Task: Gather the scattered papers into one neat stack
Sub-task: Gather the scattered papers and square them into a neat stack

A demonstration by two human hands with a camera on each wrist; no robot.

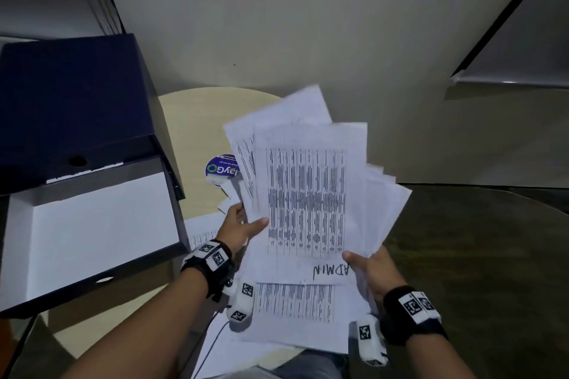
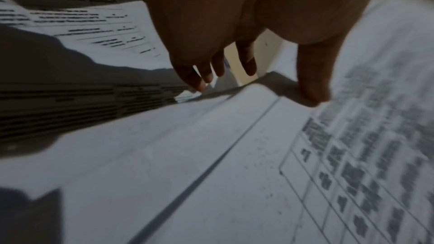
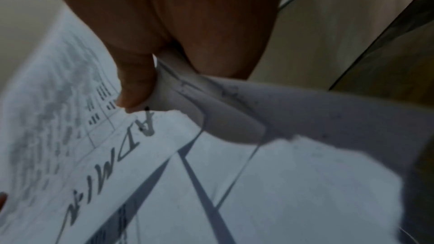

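A loose, fanned bundle of printed papers (image 1: 308,188) is lifted above the round beige table (image 1: 197,120). Its top sheet carries a dense table and the handwritten word "ADMIN" (image 1: 331,271). My left hand (image 1: 246,220) grips the bundle's left edge, with the thumb (image 2: 312,90) on the top sheet and the fingers (image 2: 199,81) behind. My right hand (image 1: 360,261) pinches the lower right corner, its thumb (image 3: 136,88) pressed on the sheets (image 3: 211,99). More printed sheets (image 1: 295,304) lie on the table beneath, and another (image 1: 201,232) lies by my left wrist.
A navy storage box (image 1: 92,224) with its lid raised stands at the left, white inside. A round blue-and-white sticker roll (image 1: 220,171) sits on the table behind the papers. A dark glass surface (image 1: 477,255) extends to the right. A thin cable (image 1: 215,338) hangs near my left wrist.
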